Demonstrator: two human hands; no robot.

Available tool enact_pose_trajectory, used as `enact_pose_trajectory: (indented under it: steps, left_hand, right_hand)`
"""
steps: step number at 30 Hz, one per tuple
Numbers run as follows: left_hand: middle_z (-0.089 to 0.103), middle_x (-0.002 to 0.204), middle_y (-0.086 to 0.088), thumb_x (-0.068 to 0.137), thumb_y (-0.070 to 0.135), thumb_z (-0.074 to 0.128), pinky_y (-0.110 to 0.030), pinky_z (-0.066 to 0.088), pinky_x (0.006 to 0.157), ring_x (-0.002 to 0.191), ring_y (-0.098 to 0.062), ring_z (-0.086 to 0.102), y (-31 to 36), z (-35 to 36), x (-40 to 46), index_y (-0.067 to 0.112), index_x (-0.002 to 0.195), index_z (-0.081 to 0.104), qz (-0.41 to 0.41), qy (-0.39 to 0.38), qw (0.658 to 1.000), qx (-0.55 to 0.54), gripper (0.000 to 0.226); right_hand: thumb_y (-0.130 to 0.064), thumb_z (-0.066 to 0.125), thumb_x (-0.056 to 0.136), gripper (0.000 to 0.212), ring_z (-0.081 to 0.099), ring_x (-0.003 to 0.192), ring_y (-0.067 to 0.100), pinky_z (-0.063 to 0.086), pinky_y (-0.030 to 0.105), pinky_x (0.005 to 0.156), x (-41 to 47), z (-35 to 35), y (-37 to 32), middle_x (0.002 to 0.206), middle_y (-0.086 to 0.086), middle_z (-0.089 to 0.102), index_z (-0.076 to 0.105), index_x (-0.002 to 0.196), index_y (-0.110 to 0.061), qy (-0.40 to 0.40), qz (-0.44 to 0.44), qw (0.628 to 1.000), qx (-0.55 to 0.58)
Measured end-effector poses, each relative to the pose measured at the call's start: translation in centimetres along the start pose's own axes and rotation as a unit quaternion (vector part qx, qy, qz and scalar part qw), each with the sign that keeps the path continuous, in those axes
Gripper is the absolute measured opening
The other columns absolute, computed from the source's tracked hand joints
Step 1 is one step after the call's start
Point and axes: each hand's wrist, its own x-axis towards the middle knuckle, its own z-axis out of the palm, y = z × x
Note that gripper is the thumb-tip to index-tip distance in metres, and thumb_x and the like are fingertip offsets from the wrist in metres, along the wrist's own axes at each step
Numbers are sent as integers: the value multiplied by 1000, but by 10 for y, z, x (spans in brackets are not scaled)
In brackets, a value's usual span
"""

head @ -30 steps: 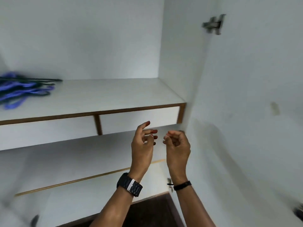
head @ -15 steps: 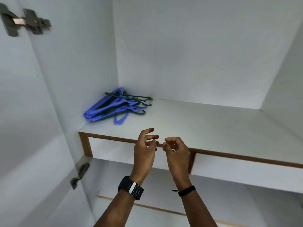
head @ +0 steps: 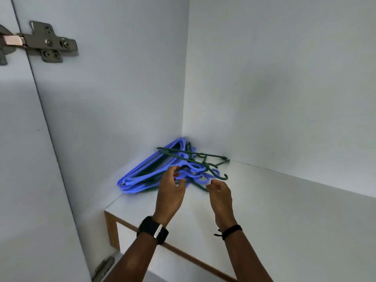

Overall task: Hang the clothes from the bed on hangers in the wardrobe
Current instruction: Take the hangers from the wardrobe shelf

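While I look down into the wardrobe [head: 284, 78], I see the pile of hangers [head: 162, 169] lying in the back left corner of the shelf [head: 284, 210], a little left of the frame's centre. Most are blue [head: 138, 176], stacked flat; a few dark green ones [head: 203, 157] lie on top and towards the right, their hooks pointing to the right.

My left hand [head: 171, 192] sits at the near edge of the pile, fingers loosely curled and reaching into the blue hooks. From this angle I cannot tell whether the fingertips touch a hanger or only hover over it; I see no firm grip. My right hand [head: 220, 195] is just beside it to the right, fingers loosely bent, holding nothing, near the lowest green hook.

A black watch [head: 153, 230] is on my left wrist and a thin black band [head: 231, 231] on the right.

In the upper left of the frame a metal hinge [head: 44, 43] is screwed to the side panel; a second one [head: 102, 269] shows at the bottom, below the shelf's wood-coloured front edge.
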Motion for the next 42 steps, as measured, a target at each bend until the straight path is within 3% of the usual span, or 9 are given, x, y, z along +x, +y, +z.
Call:
enact_pose_trajectory:
  steps: [5,9,14,18,23,28,35,39,42]
  left_hand:
    - [41,144,-11,98,21,49,-37,28,111,135,-27,34,-19,-7,77,7,143,37,73,-14,974,213,49]
    - [8,161,-7,103,37,32,-40,5,120,149,-23,4,-34,-5,133,13,153,15,97,-112,896,419,58]
    - [49,131,-1,103,41,29,-47,23,111,127,-21,41,-50,-7,160,17,120,55,119,-120,822,544,40]
    - [53,112,1,102,41,34,-31,36,79,101,-20,50,-58,-14,159,18,100,61,165,-98,829,524,35]
    - [57,109,2,98,35,50,-31,43,78,98,-20,53,-56,-22,144,14,89,70,142,-52,913,378,30]
    - [52,134,-1,94,17,59,-32,49,79,113,-18,55,-53,-34,116,12,83,73,155,64,965,201,18]
    - [60,121,-5,77,11,78,-29,51,80,100,-19,62,-71,-70,78,16,78,73,173,112,941,267,7]
    - [62,84,-4,76,22,80,-34,51,68,79,-26,62,-79,-75,74,14,73,68,118,50,927,352,15]
    - [59,76,-16,77,16,79,-42,52,63,73,-36,59,-72,-71,89,2,75,65,134,63,914,379,20]
  right_hand:
    - [-12,56,91,36,50,116,19,37,22,92,43,39,-8,128,5,52,54,127,-13,-36,-79,995,-46]
    - [-18,52,97,56,34,135,20,28,20,101,66,64,-5,147,9,30,30,147,-12,-70,-140,974,-164]
    - [-15,38,101,44,50,117,22,39,20,87,90,70,-2,138,12,39,38,144,-10,-59,-196,927,-313]
    - [4,49,76,24,61,68,19,44,21,53,95,61,-6,77,6,63,70,78,-7,11,-252,885,-392]
    - [-13,47,94,15,59,85,22,37,24,64,99,65,-13,108,3,53,61,99,-11,47,-250,862,-439]
    - [5,66,80,14,65,74,30,47,35,68,93,64,-33,89,8,68,71,85,-7,96,-392,842,-358]
    - [-11,60,93,28,59,118,25,44,41,100,83,91,-12,131,6,61,67,121,-10,-54,-381,874,-298]
    - [-8,58,89,35,56,114,31,41,43,101,79,98,-3,130,7,61,65,124,-9,-85,-402,821,-396]
    - [-5,54,92,33,53,115,18,35,19,101,72,91,-3,123,6,61,63,123,-7,-105,-370,863,-327]
